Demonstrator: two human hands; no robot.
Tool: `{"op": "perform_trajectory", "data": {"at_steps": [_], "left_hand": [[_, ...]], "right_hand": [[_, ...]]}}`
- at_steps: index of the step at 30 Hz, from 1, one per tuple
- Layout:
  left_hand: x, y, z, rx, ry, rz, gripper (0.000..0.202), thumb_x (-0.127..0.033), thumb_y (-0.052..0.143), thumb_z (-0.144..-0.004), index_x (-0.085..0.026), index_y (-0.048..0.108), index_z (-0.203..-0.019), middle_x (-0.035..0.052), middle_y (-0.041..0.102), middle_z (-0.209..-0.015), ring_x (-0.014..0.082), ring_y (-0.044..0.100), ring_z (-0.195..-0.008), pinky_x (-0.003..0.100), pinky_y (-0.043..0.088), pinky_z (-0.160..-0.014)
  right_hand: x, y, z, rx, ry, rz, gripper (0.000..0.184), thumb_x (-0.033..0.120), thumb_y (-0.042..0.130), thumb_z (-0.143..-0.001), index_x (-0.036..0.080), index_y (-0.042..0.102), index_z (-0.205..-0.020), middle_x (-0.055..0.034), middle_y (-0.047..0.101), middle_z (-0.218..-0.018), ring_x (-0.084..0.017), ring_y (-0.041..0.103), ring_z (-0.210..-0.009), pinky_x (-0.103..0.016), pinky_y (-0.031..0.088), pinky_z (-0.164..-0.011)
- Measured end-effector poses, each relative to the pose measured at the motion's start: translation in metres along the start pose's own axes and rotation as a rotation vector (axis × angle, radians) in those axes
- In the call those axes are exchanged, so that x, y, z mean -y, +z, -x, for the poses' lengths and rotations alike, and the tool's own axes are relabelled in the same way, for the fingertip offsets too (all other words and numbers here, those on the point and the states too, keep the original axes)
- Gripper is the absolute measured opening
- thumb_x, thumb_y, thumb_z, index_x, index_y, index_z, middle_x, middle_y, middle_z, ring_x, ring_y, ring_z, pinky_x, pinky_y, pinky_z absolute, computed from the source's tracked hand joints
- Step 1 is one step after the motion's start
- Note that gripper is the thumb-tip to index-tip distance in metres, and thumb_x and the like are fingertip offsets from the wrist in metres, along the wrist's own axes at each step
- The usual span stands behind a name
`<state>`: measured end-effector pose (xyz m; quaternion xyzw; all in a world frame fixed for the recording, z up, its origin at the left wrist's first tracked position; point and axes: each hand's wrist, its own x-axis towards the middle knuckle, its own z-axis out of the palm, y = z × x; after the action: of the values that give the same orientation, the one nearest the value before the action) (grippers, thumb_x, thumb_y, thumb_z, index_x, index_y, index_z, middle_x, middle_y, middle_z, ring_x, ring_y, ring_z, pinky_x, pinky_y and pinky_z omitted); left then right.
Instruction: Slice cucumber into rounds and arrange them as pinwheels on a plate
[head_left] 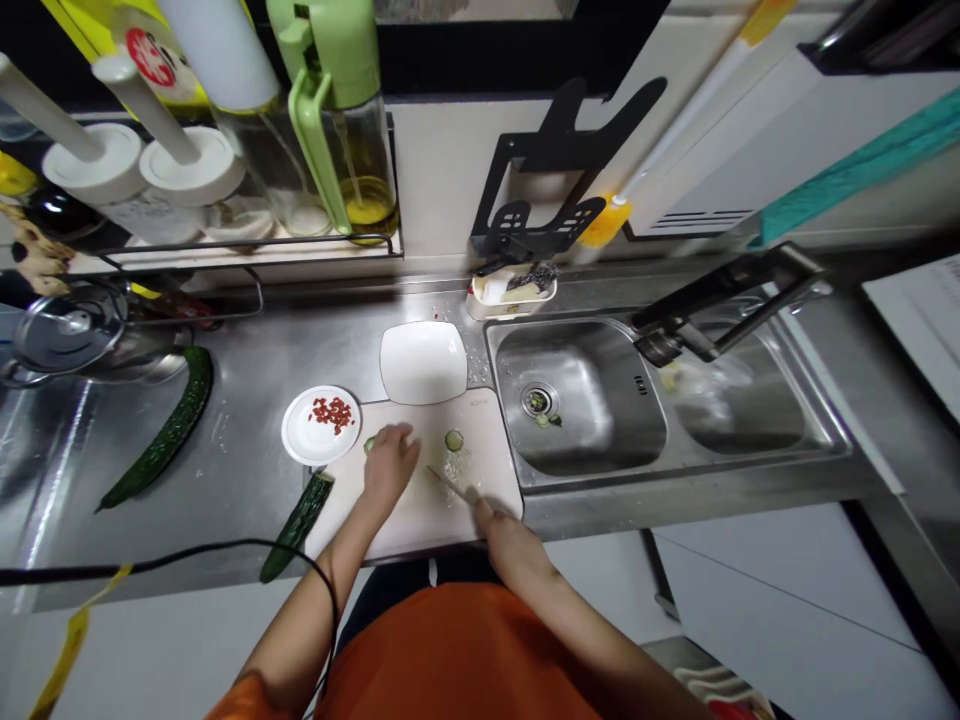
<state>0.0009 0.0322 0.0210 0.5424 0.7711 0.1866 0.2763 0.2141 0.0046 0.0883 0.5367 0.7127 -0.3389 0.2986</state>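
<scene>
Past the orange shirt (450, 650), right hand (501, 528) grips the knife (448, 484), its blade aimed ten o'clock at the cucumber stub (369, 444) pinned under the curled left hand (390, 466) on the board (420, 515)

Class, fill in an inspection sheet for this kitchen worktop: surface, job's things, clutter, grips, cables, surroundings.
Surface: steel counter, specks near the cutting board.
Job's things: cucumber piece, cut slice, knife, half cucumber at the board's left edge.
Clutter: whole cucumber, plate of red bits, white dish.
Grips: left hand holds the cucumber piece; right hand holds the knife.
Cables: black cable along the counter's front, over the left arm.
Surroundings: sink, tap, bottle rack.
</scene>
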Motion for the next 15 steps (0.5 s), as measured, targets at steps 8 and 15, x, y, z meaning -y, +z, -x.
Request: {"op": "perform_trajectory", "data": {"at_steps": [8, 15], "left_hand": [[-0.038, 0.035, -0.012, 0.223, -0.05, -0.006, 0.027, -0.025, 0.057, -0.079, -0.02, 0.059, -0.105, 0.0077, 0.056, -0.112, 0.0184, 0.055, -0.1, 0.027, 0.041, -0.083], [-0.049, 0.044, -0.02, 0.246, -0.05, -0.063, 0.02, -0.022, 0.054, -0.079, -0.019, 0.061, -0.098, 0.0072, 0.056, -0.106, 0.0173, 0.055, -0.092, 0.027, 0.041, -0.078]], "right_hand": [[0.0, -0.001, 0.003, 0.023, 0.039, 0.039, 0.057, 0.002, 0.027, -0.087, 0.025, 0.037, -0.139, -0.0098, 0.066, -0.103, -0.021, 0.067, -0.088, -0.028, 0.05, -0.07], [-0.002, 0.003, 0.002, 0.005, 0.03, 0.028, 0.055, 0.0, 0.026, -0.087, 0.022, 0.041, -0.136, -0.0109, 0.067, -0.101, -0.022, 0.067, -0.087, -0.029, 0.051, -0.069]]}}
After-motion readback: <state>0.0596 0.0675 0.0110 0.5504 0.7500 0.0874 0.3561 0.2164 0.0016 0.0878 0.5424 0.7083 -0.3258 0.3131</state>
